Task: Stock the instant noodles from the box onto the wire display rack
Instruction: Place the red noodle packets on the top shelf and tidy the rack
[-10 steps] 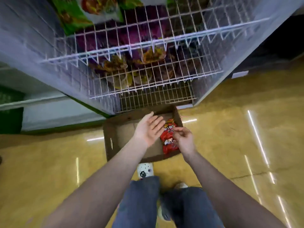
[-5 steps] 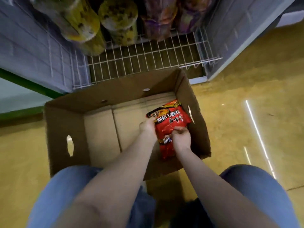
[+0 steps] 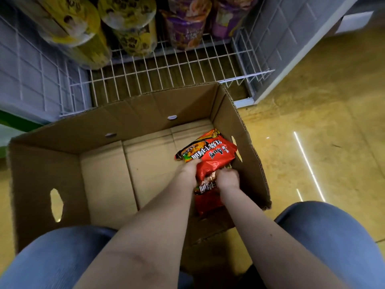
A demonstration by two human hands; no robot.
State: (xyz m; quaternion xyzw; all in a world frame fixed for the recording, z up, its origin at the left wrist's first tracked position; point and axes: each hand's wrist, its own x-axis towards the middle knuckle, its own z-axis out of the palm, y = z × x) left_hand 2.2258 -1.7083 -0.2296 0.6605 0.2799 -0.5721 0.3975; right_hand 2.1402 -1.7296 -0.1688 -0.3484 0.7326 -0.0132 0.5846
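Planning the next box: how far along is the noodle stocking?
Most of the cardboard box shows bare floor, so it looks largely unloaded. In hand: left hand and right hand grip the last red noodle packs. Left: moving them onto the wire rack.

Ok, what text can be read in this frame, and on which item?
"红烧牛肉面", probably: white characters, upside down to the camera, on the upper red plastic noodle packet.
The small mark beside it: too blurred to read.
On the lower red plastic noodle packet: part of similar lettering, mostly hidden.
On the yellow packs and purple packs in the white wire rack: print too blurred.
On the brown cardboard box: no text.
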